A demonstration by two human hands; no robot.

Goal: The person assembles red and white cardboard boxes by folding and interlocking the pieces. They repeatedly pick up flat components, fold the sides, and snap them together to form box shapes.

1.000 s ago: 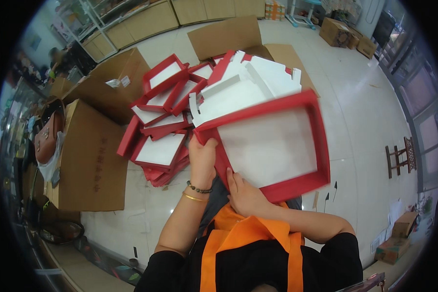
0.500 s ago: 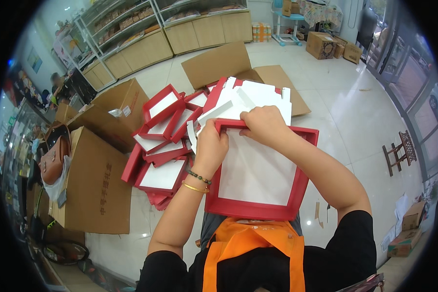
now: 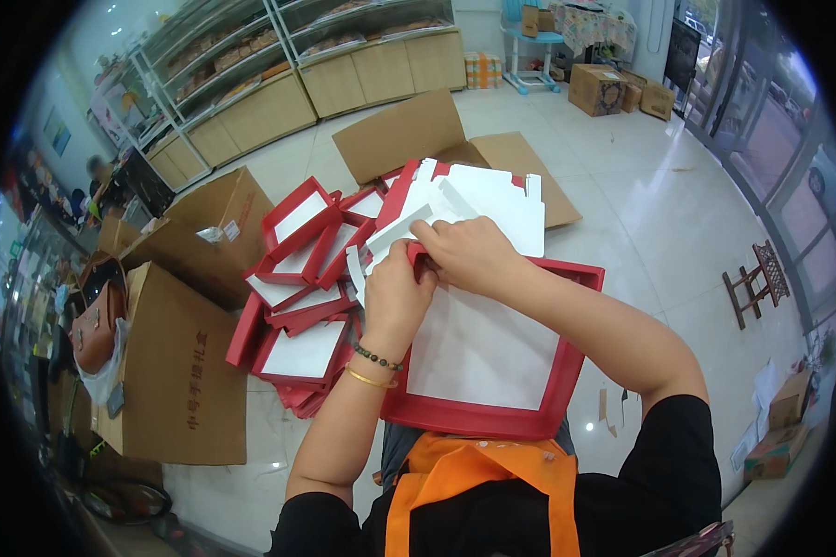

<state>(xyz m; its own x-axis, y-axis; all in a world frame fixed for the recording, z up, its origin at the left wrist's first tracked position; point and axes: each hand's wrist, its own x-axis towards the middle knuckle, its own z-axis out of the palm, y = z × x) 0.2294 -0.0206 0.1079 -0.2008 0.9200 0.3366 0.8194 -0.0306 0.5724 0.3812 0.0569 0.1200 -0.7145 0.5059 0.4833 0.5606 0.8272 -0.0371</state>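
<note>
Red box lid [image 3: 492, 362] sits in my lap. My left hand [image 3: 395, 297] and right hand [image 3: 469, 255] pinch its far edge tight. A pile of red lids [image 3: 302, 297] lies left of it.

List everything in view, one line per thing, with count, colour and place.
Box tray: one, red rim, white inside, on the lap, both hands at its far edge.
Stacked trays: a pile, count unclear, red and white, on the floor at left.
Flat blanks: a heap, white, beyond the hands.
Cartons: several, brown, left, with more far right.
Flat cardboard: brown sheets, on the floor ahead.
Shelves: wood and glass, along the far wall.
Folding stool: one, dark wood, right.
Handbag: one, brown, far left.
Apron: one, orange, at the chest.
Left hand: wears bracelets, pinching the tray edge.
Right hand: gripping the same edge.
</note>
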